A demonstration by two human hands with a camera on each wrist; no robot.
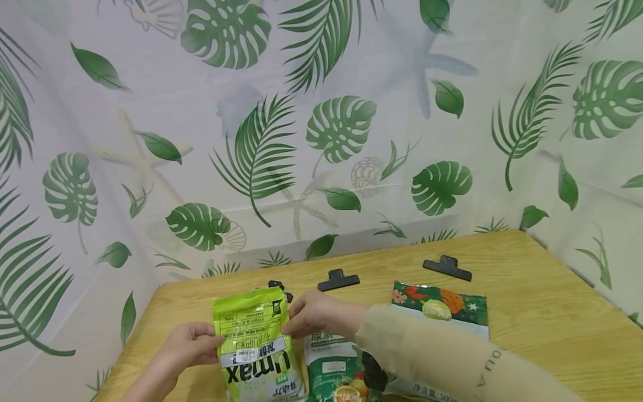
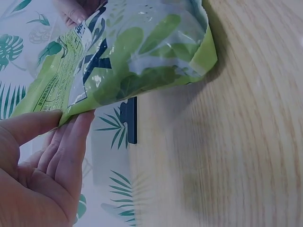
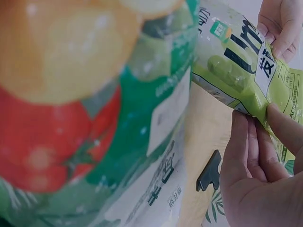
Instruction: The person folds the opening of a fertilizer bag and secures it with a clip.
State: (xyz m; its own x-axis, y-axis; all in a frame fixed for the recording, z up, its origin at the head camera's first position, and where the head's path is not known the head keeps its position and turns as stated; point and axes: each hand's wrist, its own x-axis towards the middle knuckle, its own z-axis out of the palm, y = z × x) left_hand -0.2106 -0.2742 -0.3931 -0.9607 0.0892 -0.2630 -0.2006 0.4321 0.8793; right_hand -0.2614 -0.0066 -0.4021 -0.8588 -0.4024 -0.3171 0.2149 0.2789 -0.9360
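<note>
Nearest my head camera, a beige sleeve [image 1: 442,352] leads to the right hand [image 1: 321,314], pinching one side edge of the lime-green bag [image 1: 253,329]; the left hand [image 1: 193,346] pinches the other. I judge the bulging lower part's weight could drag those thin edges loose and topple it. Its long axis runs toward the patterned wall [image 1: 387,134], leaning slightly left, lettering upside down to me. It's over the table [image 1: 532,301], left of the green-and-white bag [image 1: 326,353], before a black clip [image 1: 276,285].

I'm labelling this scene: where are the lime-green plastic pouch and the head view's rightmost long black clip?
Lime-green plastic pouch [image 1: 257,343]: head view, its printed face.
Rightmost long black clip [image 1: 447,269]: head view, its bar.
</note>
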